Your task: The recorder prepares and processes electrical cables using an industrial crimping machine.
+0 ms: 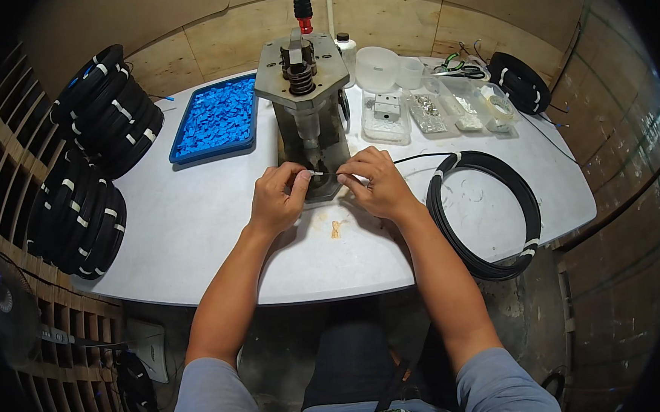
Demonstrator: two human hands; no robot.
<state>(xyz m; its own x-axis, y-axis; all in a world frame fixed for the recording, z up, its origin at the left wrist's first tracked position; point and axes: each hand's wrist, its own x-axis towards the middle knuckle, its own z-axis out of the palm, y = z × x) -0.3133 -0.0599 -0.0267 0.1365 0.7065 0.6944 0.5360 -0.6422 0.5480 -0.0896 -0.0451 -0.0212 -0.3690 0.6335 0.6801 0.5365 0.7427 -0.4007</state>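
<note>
My left hand [278,197] is closed in a pinch on a small silvery-white piece [316,173], perhaps a metal connector; its exact kind is too small to make out. My right hand [376,182] pinches a thin black cable [421,156], whose end points left toward that piece. Whether the two touch is not clear. The cable runs back from my right hand to a black cable coil [530,201], bound with white ties. Both hands are just in front of the lower opening of a grey metal press [304,94].
On the white table [188,237], a blue tray [178,156] of small blue parts stands left of the press. Right of it are clear containers [377,69], boxes of metal parts [426,113], a white bottle [345,48] and pliers [454,65]. Stacked black coils [105,114] line the left edge.
</note>
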